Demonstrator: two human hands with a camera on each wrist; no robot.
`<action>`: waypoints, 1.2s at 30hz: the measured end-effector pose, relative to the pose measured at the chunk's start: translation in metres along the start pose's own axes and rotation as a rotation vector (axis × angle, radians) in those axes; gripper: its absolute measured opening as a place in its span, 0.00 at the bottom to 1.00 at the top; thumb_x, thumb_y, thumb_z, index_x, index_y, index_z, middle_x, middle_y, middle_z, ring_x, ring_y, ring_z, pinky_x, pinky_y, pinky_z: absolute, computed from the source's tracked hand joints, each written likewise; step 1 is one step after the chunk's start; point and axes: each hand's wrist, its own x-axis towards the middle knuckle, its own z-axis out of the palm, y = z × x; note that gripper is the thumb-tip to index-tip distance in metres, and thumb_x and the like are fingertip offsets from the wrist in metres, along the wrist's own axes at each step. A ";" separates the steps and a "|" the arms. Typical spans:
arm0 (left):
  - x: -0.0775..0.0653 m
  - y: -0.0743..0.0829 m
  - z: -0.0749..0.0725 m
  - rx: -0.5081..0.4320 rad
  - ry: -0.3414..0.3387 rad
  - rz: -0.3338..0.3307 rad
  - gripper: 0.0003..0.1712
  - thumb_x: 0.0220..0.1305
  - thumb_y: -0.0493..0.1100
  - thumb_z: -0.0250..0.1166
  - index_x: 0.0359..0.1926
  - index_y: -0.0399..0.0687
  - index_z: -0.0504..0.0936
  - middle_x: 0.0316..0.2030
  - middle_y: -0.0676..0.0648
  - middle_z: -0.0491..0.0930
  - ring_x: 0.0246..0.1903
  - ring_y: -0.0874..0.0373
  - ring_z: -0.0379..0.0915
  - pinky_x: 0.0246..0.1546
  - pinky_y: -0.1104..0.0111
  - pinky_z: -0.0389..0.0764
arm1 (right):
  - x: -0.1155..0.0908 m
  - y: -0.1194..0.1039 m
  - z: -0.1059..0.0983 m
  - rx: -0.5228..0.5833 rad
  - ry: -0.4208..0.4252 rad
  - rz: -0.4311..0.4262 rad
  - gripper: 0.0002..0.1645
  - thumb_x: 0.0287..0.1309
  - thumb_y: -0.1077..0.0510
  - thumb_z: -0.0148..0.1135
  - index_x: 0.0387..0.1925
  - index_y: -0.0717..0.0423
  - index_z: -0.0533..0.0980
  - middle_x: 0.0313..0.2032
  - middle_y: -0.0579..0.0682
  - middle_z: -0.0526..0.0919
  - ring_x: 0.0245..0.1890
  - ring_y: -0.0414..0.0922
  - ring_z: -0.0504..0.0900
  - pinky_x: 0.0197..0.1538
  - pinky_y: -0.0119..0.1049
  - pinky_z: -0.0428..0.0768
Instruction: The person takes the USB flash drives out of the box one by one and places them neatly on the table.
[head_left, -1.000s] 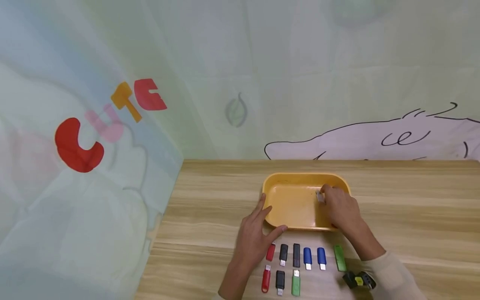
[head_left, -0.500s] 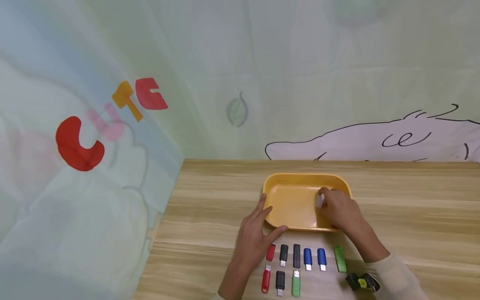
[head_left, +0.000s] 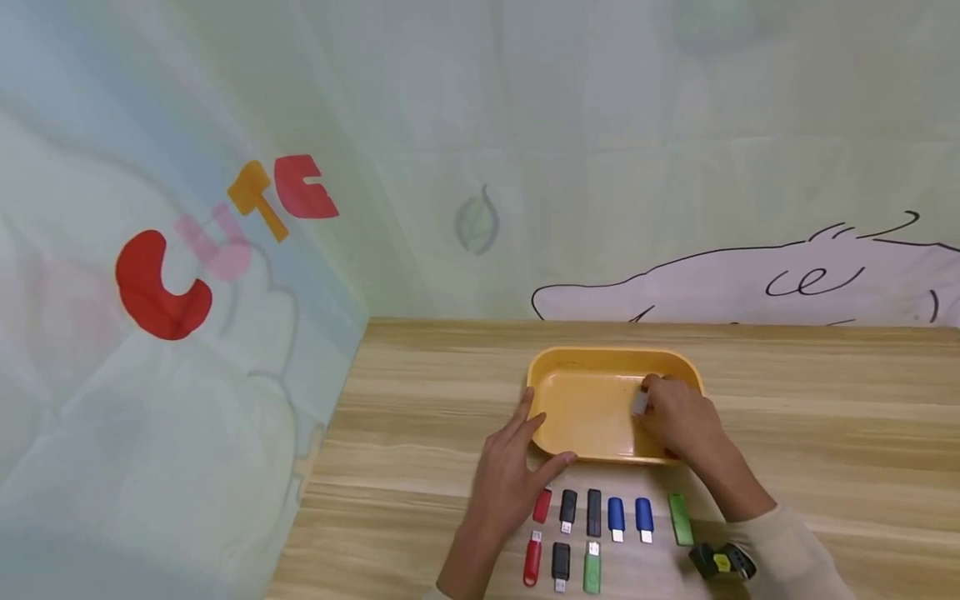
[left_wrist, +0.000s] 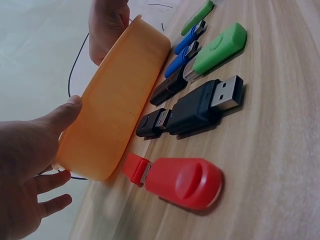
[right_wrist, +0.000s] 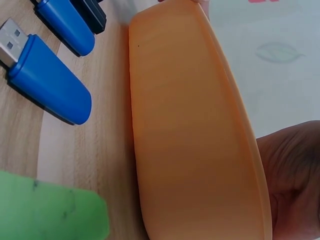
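A shallow yellow-orange tray (head_left: pixel 577 417) stands on the wooden table. My left hand (head_left: pixel 508 475) touches its near left corner, fingers spread along the left rim and thumb at the front edge. Inside the right end of the tray, my right hand (head_left: pixel 681 418) pinches a small grey USB stick (head_left: pixel 640 404), mostly covered by the fingers. From the right wrist camera, the tray wall (right_wrist: pixel 195 125) hides what this hand holds. The left wrist view has the left thumb (left_wrist: pixel 67 112) against the tray's outer wall.
Two rows of USB sticks lie in front of the tray. In the back row are a red one (head_left: pixel 542 506), two black, two blue (head_left: pixel 644 515) and a green one (head_left: pixel 681 519). Red (head_left: pixel 532 560), black (head_left: pixel 561 564) and green (head_left: pixel 592 570) ones form the front row. A patterned wall cloth (head_left: pixel 480 125) rises behind.
The grey USB stick has turned slightly in the right fingers and tilted differently, the hand staying over the tray's right end. My left hand keeps its place at the tray corner.
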 end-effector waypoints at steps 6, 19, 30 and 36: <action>0.000 -0.001 0.000 0.004 0.004 0.000 0.44 0.62 0.67 0.73 0.71 0.48 0.79 0.84 0.56 0.55 0.76 0.47 0.68 0.72 0.49 0.75 | 0.002 0.000 0.000 0.009 0.008 -0.001 0.20 0.59 0.60 0.73 0.47 0.70 0.78 0.31 0.56 0.79 0.28 0.49 0.75 0.26 0.38 0.77; 0.000 0.002 0.001 0.009 0.008 -0.008 0.44 0.62 0.67 0.73 0.71 0.48 0.78 0.84 0.56 0.55 0.77 0.48 0.67 0.73 0.49 0.74 | 0.000 0.002 -0.005 0.035 -0.014 0.005 0.21 0.58 0.58 0.76 0.44 0.68 0.76 0.29 0.55 0.80 0.25 0.47 0.76 0.26 0.37 0.77; -0.001 -0.001 -0.001 -0.022 -0.004 -0.017 0.42 0.63 0.65 0.74 0.71 0.47 0.79 0.84 0.56 0.55 0.76 0.47 0.68 0.72 0.48 0.75 | -0.006 -0.006 -0.010 0.074 -0.026 0.039 0.24 0.60 0.60 0.73 0.52 0.70 0.76 0.35 0.58 0.84 0.26 0.46 0.78 0.24 0.35 0.81; -0.001 -0.001 -0.002 -0.020 -0.004 -0.024 0.43 0.63 0.66 0.74 0.71 0.48 0.78 0.84 0.57 0.54 0.76 0.47 0.67 0.73 0.49 0.75 | -0.012 -0.009 -0.015 0.086 -0.019 0.054 0.24 0.61 0.60 0.70 0.55 0.69 0.76 0.39 0.58 0.85 0.26 0.46 0.78 0.24 0.35 0.78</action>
